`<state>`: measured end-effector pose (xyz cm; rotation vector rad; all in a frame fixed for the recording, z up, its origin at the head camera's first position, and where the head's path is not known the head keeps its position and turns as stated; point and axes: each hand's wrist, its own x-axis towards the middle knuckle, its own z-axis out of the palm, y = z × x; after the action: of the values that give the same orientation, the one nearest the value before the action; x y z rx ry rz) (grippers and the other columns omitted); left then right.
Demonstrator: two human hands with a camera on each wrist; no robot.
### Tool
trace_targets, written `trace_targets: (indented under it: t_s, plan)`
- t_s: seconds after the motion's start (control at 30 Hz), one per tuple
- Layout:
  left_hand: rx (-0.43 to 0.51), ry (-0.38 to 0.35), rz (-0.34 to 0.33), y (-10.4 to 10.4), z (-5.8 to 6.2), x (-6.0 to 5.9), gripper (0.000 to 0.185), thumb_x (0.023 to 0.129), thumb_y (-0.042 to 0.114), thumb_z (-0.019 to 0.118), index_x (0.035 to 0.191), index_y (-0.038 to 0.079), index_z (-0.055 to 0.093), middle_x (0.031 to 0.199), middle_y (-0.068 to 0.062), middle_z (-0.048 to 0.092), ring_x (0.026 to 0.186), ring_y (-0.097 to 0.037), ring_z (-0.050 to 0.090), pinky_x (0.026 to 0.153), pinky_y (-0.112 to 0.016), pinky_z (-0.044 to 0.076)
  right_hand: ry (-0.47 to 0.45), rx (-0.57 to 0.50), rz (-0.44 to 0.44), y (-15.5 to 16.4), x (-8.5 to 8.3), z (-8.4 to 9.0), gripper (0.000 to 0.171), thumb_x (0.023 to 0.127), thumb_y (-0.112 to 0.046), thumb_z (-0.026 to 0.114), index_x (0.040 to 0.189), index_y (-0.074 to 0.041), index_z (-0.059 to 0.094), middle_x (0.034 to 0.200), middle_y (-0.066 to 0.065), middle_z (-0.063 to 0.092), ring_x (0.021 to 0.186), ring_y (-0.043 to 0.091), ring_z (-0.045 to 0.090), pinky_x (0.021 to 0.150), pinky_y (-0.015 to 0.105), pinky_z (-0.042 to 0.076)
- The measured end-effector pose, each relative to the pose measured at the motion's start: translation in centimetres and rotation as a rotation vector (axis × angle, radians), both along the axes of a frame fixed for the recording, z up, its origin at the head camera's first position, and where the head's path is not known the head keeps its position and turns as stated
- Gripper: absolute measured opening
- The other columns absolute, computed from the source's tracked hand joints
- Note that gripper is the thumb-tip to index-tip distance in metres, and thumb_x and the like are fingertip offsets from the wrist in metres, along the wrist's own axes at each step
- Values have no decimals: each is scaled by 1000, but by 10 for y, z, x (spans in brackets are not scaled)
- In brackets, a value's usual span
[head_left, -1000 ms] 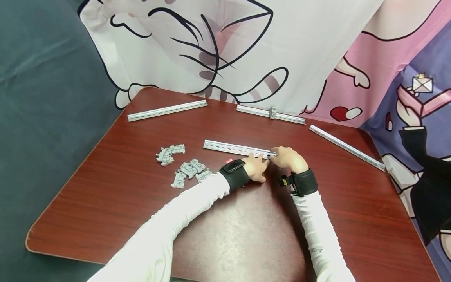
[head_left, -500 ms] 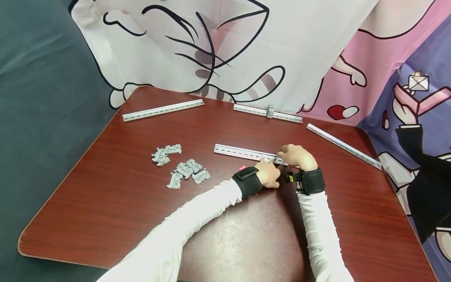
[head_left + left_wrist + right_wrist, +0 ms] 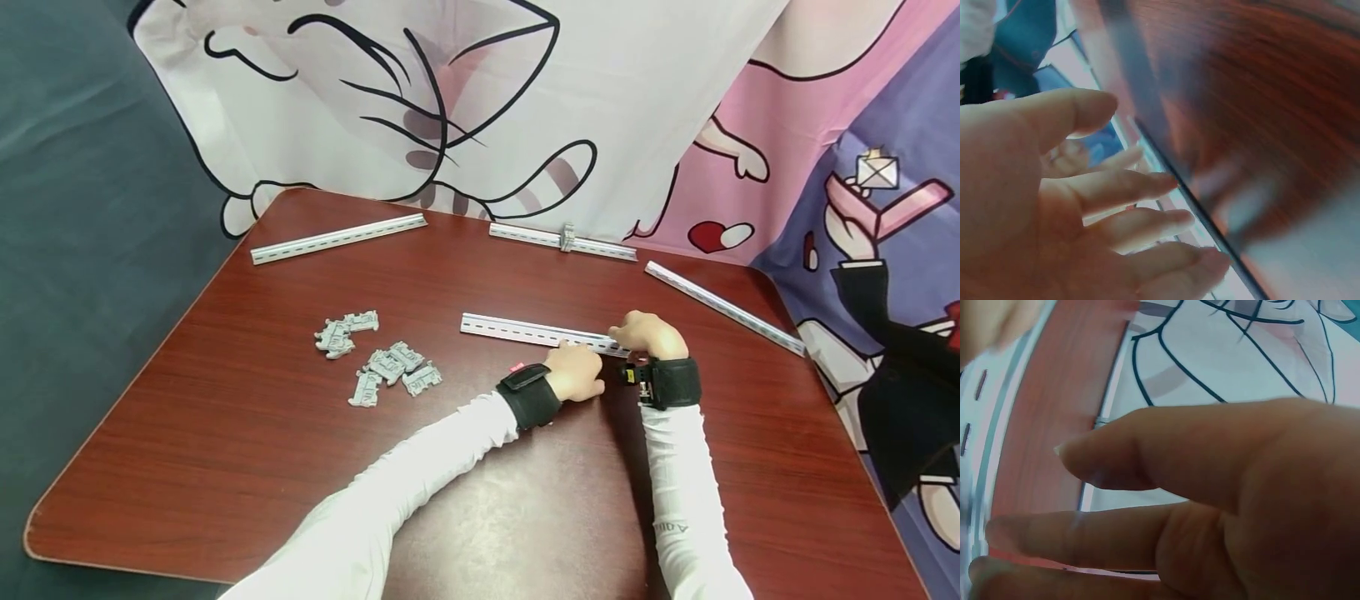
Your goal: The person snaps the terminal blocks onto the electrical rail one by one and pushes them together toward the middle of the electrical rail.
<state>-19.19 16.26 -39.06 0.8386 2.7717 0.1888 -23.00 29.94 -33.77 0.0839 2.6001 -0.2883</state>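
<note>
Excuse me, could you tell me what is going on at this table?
A person has both hands at a slotted rail on the table: the left hand at its near edge, the right hand at its right end. Three more rails lie farther back, the middle one bearing a grey clip. Loose clips lie to the left; none shows on the handled rail.

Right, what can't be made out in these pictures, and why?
Head: near DIN rail, lower edge partly behind left hand.
Head: grey terminal blocks, markings too small.
Head: left sleeve, cut off by bottom edge.
Right wrist: left hand, blurred, cut off at upper left.
</note>
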Motion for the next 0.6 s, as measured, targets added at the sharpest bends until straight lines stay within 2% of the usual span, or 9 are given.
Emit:
trace_targets:
  t_s: [0.07,0.13,0.2,0.3,0.4,0.5,0.6]
  plan:
    - [77,2,0,-15,2,-1,25,94,36,56,93,16,70,107,-3,68,97,-21,64,75,-35,54,5,2,18,-2,-1,-2,31,96,-29,44,75,-7,51,64,1,49,56,15,54,60,31,42]
    - [167,14,11,-33,6,-3,24,94,33,56,80,14,65,89,-1,68,81,-16,64,64,-32,52,12,8,28,-3,-3,-3,33,96,-29,44,71,-8,50,63,2,50,57,17,55,59,31,42]
    - [248,29,33,-54,12,-4,27,93,30,55,71,15,56,72,2,61,66,-12,59,55,-28,46,22,17,37,-4,-4,-3,32,95,-28,45,72,-7,51,65,3,51,58,17,55,60,32,43]
    - [331,78,78,-90,20,-5,32,93,26,55,63,18,45,56,7,44,53,-9,47,48,-25,36,22,30,51,-5,-6,-3,32,95,-29,44,75,-5,53,65,3,53,58,16,56,62,32,43]
    - [358,137,115,-128,24,-3,34,92,24,57,61,16,46,54,8,36,51,-8,39,48,-25,33,15,19,56,-5,-6,-4,34,96,-30,44,76,-4,52,61,2,54,54,14,55,61,32,43]
    - [359,171,135,-166,22,1,24,91,22,59,70,12,64,60,7,50,54,-8,44,55,-26,41,-3,1,52,-6,-6,-6,36,97,-32,45,80,-2,54,59,0,54,52,12,55,60,30,42]
    - [324,140,109,-197,18,6,18,91,22,62,95,8,73,82,0,68,70,-14,57,71,-33,48,-14,-6,56,-7,-7,-8,38,98,-35,46,86,0,55,59,0,57,53,12,57,60,30,43]
